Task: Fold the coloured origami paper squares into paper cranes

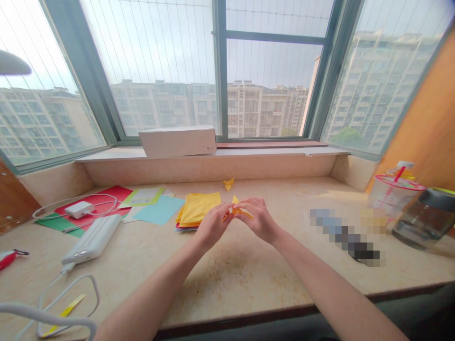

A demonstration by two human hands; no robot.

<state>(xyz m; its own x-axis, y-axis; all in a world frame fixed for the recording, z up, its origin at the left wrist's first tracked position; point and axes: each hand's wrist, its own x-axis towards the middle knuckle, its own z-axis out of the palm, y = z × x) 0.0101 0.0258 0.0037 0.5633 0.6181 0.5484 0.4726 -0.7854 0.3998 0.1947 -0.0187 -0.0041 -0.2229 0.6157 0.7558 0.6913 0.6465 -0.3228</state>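
One beige stone window counter (227, 279) spans the view, below a green-framed window (221, 71) with apartment blocks (263, 109) beyond it and a white box (177, 141) on its ledge. Left of centre on the counter lie a red sheet (106, 199), a green sheet (59, 222) and a pale blue sheet (159, 209) of paper, with a white charger (79, 209) and a white power bank (91, 239) near them. At right stand a plastic cup (393, 196) with a pink lid and straw and a glass jar (424, 220) with a dark lid, beside a pixelated patch (344, 237). Centre: the folded yellow paper (239, 211) is held between the left hand (213, 226) and the right hand (259, 219), just right of a stack of origami paper (198, 208). Its long axis runs crosswise, nearly level, one slim point aimed right and slightly down, a short point upward. Both hands are closed in a pinch, fingers meeting on the paper and partly hiding it. A small yellow paper fold (228, 183) lies farther out on the counter
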